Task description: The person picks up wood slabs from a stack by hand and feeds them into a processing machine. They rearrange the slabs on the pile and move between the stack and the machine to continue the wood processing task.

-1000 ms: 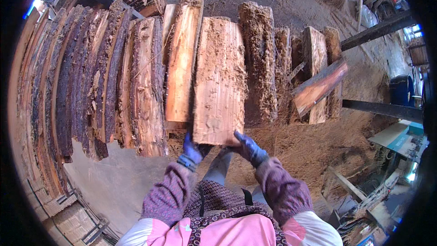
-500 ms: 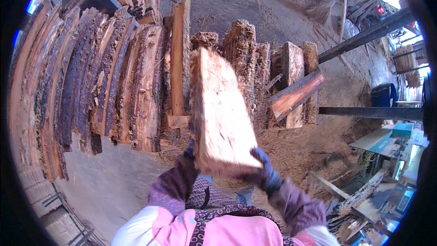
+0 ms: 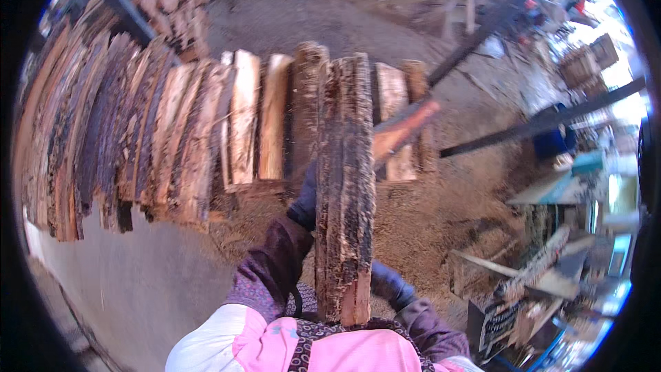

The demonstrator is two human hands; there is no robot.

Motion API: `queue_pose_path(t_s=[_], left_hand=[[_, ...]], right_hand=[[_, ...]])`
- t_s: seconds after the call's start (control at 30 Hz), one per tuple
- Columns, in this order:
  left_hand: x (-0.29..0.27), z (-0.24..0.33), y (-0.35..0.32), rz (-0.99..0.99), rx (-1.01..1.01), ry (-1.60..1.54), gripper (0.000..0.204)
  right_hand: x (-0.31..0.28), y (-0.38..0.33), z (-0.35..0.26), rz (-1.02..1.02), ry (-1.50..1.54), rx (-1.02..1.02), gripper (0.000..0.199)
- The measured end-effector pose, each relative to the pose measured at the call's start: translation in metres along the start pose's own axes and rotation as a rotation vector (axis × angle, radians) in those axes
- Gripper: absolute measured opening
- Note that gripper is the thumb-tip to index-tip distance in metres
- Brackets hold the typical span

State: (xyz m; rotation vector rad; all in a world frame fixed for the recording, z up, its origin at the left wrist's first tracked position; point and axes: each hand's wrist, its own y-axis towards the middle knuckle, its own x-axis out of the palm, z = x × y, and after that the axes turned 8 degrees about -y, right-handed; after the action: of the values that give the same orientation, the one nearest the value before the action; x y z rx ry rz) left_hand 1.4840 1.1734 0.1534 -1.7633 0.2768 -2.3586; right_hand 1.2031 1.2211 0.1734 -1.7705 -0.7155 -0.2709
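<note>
I hold a long split log slab (image 3: 346,179) upright on its edge in front of my chest, its dark bark side toward me. My left hand (image 3: 305,200), in a dark blue glove, grips its left side halfway up. Lower down, my right hand (image 3: 389,284), also gloved, is closed on the slab's right side near its bottom end. Behind it a row of split logs (image 3: 206,131) lies side by side on the sawdust ground.
A dark metal beam (image 3: 544,124) runs across the right. One slab (image 3: 403,131) lies slanted over the row's right end. Sawdust (image 3: 441,213) covers the ground ahead, bare concrete (image 3: 138,282) lies lower left, and scrap wood and a blue bin (image 3: 554,139) stand at right.
The slab has come off the row and turned from its pale cut face lying flat to standing on edge with the bark side toward me. My left hand slid up its side.
</note>
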Motion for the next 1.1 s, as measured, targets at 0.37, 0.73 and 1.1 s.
queue_pose_path(t_s=[0.37,0.73,1.1], left_hand=[[0.180,-0.218,-0.030,-0.436,-0.218,0.769,0.082],[0.441,-0.534,-0.063,-1.267,-0.024,1.259,0.114],[0.475,-0.621,-0.054,-1.323,0.480,2.041,0.083]], right_hand=[[-0.064,-0.166,0.042,0.978,0.000,-1.359,0.074],[-0.230,-0.489,0.103,1.343,0.048,-1.486,0.045],[-0.453,-0.552,0.017,2.002,-0.601,-0.710,0.080]])
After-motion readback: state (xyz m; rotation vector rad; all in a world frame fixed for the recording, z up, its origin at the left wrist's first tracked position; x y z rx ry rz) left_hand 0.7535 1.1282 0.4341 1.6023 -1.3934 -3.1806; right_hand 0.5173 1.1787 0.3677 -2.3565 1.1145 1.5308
